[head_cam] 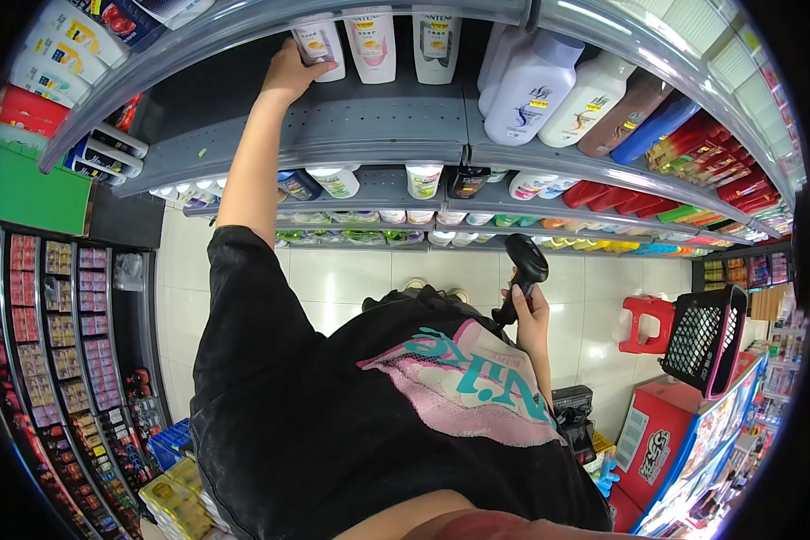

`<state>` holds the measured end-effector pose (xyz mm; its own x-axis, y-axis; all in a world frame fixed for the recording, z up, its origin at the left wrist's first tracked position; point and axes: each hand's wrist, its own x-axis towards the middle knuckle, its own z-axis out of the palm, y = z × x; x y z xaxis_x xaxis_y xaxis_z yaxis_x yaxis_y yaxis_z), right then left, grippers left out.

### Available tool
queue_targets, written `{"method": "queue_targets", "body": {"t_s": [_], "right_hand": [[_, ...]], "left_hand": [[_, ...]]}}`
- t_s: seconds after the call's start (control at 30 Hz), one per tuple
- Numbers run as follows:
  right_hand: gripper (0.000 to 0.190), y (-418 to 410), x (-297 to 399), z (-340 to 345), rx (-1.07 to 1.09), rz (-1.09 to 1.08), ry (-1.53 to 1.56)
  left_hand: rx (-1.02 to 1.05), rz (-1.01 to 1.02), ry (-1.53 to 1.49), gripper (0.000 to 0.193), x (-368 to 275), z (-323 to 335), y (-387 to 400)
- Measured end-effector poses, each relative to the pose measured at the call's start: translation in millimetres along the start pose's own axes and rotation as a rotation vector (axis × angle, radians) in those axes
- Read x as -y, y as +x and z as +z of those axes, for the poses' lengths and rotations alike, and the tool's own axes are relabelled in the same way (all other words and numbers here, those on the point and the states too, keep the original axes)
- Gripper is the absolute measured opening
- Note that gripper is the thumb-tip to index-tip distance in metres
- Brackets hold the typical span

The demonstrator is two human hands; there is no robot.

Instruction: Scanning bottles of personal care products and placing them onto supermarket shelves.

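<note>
My left hand (289, 75) reaches up to the grey shelf (391, 121) and grips a white Pantene bottle (324, 50) by its lower side, thumb across the front. Two more white Pantene bottles stand in a row to the right of it, one with a pink pattern (371, 50) and one with a dark grey pattern (437, 50). The tops of all three are cut off or hidden by the shelf edge above. Lower down, at chest height, my right hand (533, 317) is wrapped around the handle of a black handheld barcode scanner (525, 263), its head tilted toward the shelves.
Large lilac (530, 94) and cream bottles (584, 101) share the shelf to the right. Lower shelves carry more bottles. Behind on the right are a red stool (644, 324), a black basket (702, 341) and a red cabinet (661, 432). Racks of small packages (61, 324) line the left.
</note>
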<state>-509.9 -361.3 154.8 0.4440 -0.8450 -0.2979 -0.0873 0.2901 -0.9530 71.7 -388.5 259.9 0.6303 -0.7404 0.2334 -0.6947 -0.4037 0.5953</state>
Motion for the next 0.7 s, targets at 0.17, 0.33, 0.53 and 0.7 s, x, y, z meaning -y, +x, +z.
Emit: {"method": "queue_targets", "body": {"t_s": [0.17,0.33,0.53,0.7], "right_hand": [[0.032,1.4,2.7,-4.2,-0.004,0.021,-0.013],[0.032,3.3,1.7,-8.9,0.006,0.015,0.006],[0.043,9.1,1.9,-11.4,0.074,0.028,-0.037],[0.044,9.4,1.0,-12.7,0.078,0.026,-0.019]], "left_hand": [[-0.162,0.058,0.389,0.071,-11.7,-0.9,-23.3],[-0.021,0.003,0.401,0.069,-54.4,0.8,-53.8],[0.122,-0.037,0.275,0.076,-82.3,34.5,-36.1],[0.110,-0.041,0.203,0.066,-72.3,50.9,-21.3]]}}
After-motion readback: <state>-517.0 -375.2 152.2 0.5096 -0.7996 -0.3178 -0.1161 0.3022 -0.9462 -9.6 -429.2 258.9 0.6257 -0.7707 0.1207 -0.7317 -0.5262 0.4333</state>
